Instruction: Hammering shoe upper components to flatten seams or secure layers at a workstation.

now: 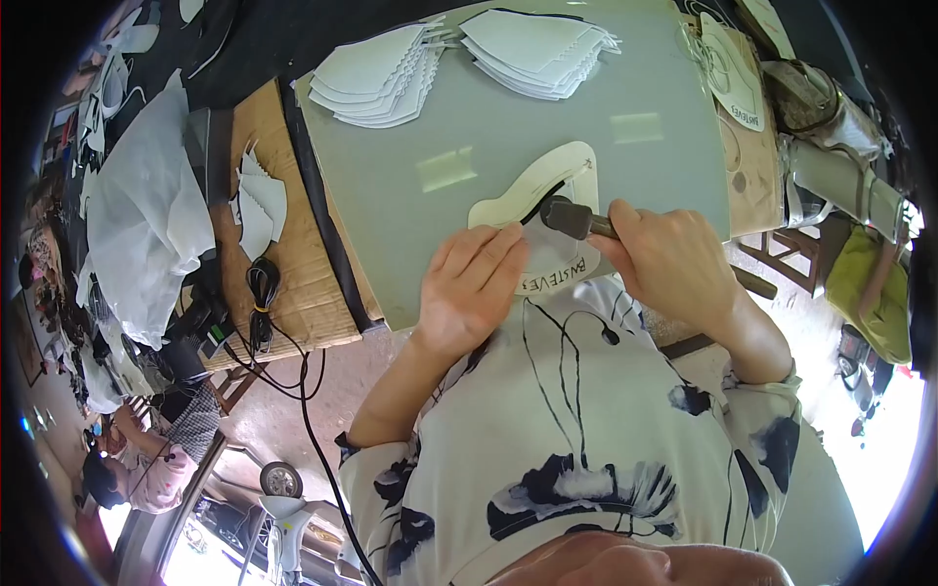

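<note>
My left hand (474,283) lies flat with fingers together, pressing a cream cardboard pattern (547,186) onto a white sheet on the grey-green cutting mat (606,107). My right hand (674,259) grips a dark-handled cutting tool (572,217) whose tip rests at the pattern's edge, just right of my left fingertips. A dark line runs along the pattern's inner curve by the tool.
Two fanned stacks of white cut pieces (376,73), (542,49) lie at the mat's far side. Brown cardboard with more white pieces (259,205) and a coiled black cable (262,293) sit left. White plastic bags (147,215) pile further left. Another person (137,459) works lower left.
</note>
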{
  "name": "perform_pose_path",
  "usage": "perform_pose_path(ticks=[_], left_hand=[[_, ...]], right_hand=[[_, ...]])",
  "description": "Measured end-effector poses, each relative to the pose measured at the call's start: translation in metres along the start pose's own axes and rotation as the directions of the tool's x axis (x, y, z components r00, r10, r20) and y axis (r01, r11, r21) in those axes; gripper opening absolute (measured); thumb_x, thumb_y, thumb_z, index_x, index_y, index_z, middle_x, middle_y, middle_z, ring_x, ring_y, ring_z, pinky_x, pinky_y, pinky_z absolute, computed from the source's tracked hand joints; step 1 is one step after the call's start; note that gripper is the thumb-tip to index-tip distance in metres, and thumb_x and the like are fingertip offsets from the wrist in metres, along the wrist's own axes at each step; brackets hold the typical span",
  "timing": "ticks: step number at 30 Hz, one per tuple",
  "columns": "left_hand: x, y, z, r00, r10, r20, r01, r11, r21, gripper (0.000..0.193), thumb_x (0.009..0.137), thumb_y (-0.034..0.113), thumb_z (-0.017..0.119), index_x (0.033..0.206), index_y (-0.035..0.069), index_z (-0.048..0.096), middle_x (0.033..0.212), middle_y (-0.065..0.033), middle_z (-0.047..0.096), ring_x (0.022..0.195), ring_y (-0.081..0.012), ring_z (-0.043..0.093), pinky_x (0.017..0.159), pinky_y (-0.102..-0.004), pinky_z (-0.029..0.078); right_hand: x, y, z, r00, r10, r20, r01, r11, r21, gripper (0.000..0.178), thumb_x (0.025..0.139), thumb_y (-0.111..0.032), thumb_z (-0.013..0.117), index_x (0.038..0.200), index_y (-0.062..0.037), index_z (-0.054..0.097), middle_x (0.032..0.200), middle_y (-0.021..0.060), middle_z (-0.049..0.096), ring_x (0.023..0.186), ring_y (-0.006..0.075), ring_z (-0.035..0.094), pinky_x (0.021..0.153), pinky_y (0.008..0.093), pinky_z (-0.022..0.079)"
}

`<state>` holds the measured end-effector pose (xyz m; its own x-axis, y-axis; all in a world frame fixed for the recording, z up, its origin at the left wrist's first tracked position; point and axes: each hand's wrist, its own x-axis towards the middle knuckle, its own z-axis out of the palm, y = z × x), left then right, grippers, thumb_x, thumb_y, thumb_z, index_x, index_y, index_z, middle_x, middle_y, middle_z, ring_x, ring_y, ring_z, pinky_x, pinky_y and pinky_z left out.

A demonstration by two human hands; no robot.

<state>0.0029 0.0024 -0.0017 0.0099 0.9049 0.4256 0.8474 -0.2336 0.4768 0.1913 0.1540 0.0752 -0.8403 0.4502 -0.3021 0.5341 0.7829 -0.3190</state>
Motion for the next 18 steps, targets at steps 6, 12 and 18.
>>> perform_pose_path(ticks=[6,12,18], left_hand=[[0.002,0.005,0.001,0.998,-0.029,-0.051,0.030,0.999,0.019,0.023,0.072,0.002,0.073,0.094,0.001,0.069,0.104,-0.0074,0.069,0.095,-0.0249,0.062,0.079,-0.0377,0.052],[0.004,0.004,0.000,0.997,-0.033,-0.063,0.035,0.999,0.030,0.022,0.073,0.003,0.074,0.094,0.002,0.069,0.105,-0.0056,0.069,0.096,-0.0244,0.062,0.078,-0.0369,0.052],[0.003,0.006,-0.001,0.997,-0.029,-0.067,0.031,0.999,0.027,0.023,0.073,0.004,0.075,0.095,0.003,0.068,0.105,-0.0049,0.069,0.096,-0.0247,0.062,0.078,-0.0367,0.051]], right_hand=[[0.001,-0.001,-0.007,0.994,0.009,-0.113,0.000,0.997,0.077,0.031,0.097,-0.028,0.059,0.082,-0.0033,0.048,0.060,0.0135,0.056,0.053,0.0366,0.057,0.049,0.0441,0.044],[0.003,0.000,-0.001,0.989,-0.041,-0.142,0.043,0.999,0.011,0.028,0.096,-0.027,0.060,0.084,-0.0040,0.050,0.058,0.0131,0.055,0.054,0.0350,0.060,0.050,0.0436,0.046],[0.005,0.000,0.002,0.989,-0.002,-0.146,0.011,0.998,0.056,0.029,0.095,-0.029,0.059,0.085,-0.0029,0.050,0.060,0.0142,0.057,0.056,0.0354,0.061,0.051,0.0443,0.046]])
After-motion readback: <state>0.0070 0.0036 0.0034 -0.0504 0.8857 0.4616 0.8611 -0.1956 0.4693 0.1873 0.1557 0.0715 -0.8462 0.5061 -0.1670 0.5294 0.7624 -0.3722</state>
